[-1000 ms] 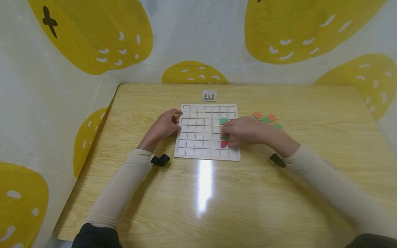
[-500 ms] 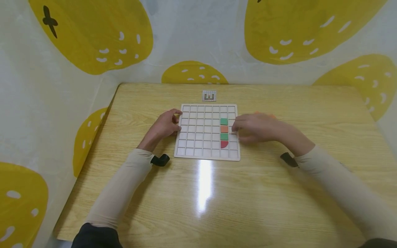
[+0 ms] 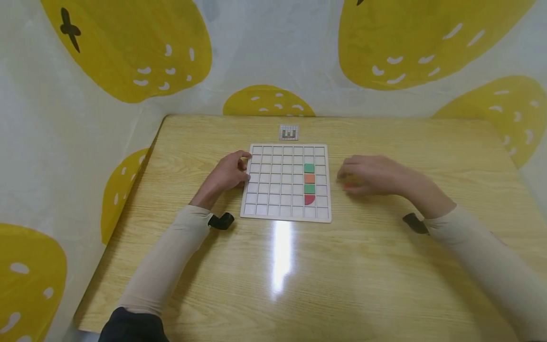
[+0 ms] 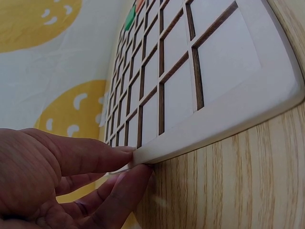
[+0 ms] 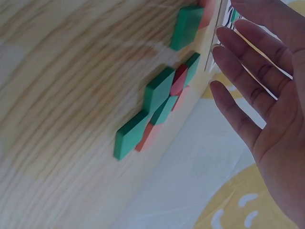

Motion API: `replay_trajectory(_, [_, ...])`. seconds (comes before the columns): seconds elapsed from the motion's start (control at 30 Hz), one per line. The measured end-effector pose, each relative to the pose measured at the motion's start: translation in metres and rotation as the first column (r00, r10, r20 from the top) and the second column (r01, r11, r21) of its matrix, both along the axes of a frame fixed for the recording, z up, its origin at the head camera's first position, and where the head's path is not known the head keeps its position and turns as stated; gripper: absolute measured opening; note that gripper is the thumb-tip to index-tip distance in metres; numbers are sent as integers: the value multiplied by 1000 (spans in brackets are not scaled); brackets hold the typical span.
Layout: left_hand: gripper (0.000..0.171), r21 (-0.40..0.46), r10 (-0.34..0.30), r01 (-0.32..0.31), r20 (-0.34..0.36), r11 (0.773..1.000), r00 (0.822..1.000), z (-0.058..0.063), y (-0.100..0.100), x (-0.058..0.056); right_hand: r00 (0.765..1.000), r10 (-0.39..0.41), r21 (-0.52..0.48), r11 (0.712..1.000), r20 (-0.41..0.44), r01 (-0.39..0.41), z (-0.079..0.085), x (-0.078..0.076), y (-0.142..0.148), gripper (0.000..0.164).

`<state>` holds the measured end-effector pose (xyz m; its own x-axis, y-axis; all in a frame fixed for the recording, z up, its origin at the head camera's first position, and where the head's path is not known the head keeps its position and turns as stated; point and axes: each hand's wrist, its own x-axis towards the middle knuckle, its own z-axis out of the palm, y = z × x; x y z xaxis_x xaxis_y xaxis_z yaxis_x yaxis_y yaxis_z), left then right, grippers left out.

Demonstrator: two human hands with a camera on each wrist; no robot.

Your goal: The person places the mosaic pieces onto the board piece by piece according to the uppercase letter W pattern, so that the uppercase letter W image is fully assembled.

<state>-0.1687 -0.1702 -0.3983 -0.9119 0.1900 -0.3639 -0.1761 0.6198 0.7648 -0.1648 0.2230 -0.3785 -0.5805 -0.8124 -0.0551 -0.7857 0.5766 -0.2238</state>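
Note:
A white grid board [image 3: 273, 213] lies on the table, framed in pale wood. In its second column from the right, a green tile [image 3: 309, 168], an orange tile [image 3: 309, 178], another green tile and a rounded red tile [image 3: 309, 199] sit in a row of cells. My left hand [image 3: 229, 169] touches the board's left edge, thumb and a fingertip at the rim in the left wrist view. To the right of the board, my right hand [image 3: 376, 175] hovers with spread, relaxed fingers and nothing in them. Loose green tiles [image 5: 159, 88] lie below it, mostly hidden in the head view.
Behind the board lies a small card [image 3: 289, 133] printed with a grid pattern. Red and orange tiles are mixed among the loose ones, including a red tile [image 5: 179, 80]. A white cloth with yellow fruit shapes [image 3: 269, 100] hangs at the table's back edge.
My right hand has withdrawn from the tile column and moved right, past the board's edge to the loose tiles, uncovering the column. My left hand stays at the left edge.

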Motion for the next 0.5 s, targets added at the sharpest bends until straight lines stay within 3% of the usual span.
replay_trajectory(0.13, [63,-5,-2,2,1,1000,1000,0,0,0,999,-1,-27,1000,-33,0,0,3,10,22])
replay_trajectory(0.5, [63,-13,0,0,3,1000,1000,0,0,-1,995,-92,21,995,-25,92,1,10,26,33])
